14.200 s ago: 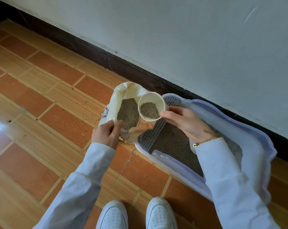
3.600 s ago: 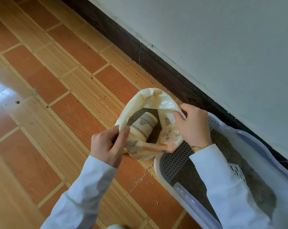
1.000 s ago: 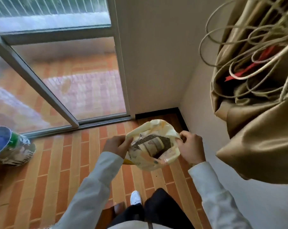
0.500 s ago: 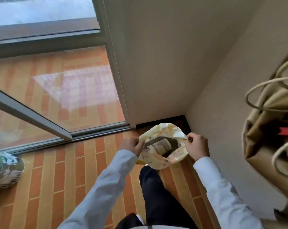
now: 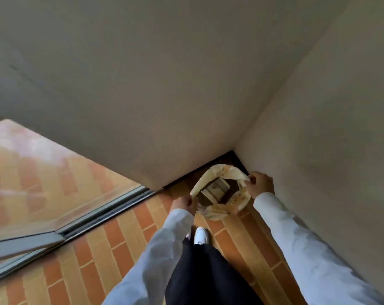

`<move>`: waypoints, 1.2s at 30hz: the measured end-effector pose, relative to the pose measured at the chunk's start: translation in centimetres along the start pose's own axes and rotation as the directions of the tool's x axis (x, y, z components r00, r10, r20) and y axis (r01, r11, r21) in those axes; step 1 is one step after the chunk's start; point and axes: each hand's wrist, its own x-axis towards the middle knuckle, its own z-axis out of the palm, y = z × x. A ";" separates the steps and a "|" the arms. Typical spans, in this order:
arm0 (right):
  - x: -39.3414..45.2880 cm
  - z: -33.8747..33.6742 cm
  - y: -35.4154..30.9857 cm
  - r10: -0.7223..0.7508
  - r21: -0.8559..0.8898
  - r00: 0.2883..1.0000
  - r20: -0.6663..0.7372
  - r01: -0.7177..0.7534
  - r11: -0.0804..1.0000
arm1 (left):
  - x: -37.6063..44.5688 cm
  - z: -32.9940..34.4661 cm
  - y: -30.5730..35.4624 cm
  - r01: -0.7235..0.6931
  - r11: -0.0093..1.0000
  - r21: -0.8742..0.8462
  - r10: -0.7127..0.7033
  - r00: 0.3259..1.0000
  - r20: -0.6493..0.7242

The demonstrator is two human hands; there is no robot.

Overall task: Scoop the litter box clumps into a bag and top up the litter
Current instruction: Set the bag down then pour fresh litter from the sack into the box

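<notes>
Both hands hold the litter bag [image 5: 221,213] open by its rim. Left hand [image 5: 183,203] pinches the near-left edge, fingers curled over the plastic; right hand [image 5: 260,183] grips the far-right edge beside the wall [image 5: 318,128]. Between them the cream, orange-printed bag hangs or sits low in the room's corner, above the tiled floor [image 5: 120,249]; I cannot tell whether it touches. Inside, a paper cup [image 5: 216,188] lies tilted on dark litter. Its printed band is too blurred to read. One white shoe [image 5: 201,235] shows just below the bag.
</notes>
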 end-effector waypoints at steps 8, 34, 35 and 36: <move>14.9 9.0 5.8 0.075 0.004 0.995 -0.066 -0.075 0.997 | 17.7 6.3 -0.9 -0.074 0.991 0.108 0.065 0.994 0.089; 36.6 28.3 22.8 0.099 0.146 0.983 -0.156 -0.076 0.986 | 43.7 24.5 -2.9 -0.228 0.969 0.096 0.223 0.973 0.053; 36.3 28.0 22.6 0.088 0.160 0.983 -0.161 -0.062 0.985 | 43.3 24.4 -2.7 -0.239 0.966 0.102 0.236 0.971 0.045; 35.8 27.5 22.3 0.073 0.167 0.982 -0.173 -0.044 0.985 | 42.7 24.1 -2.5 -0.248 0.962 0.112 0.245 0.969 0.037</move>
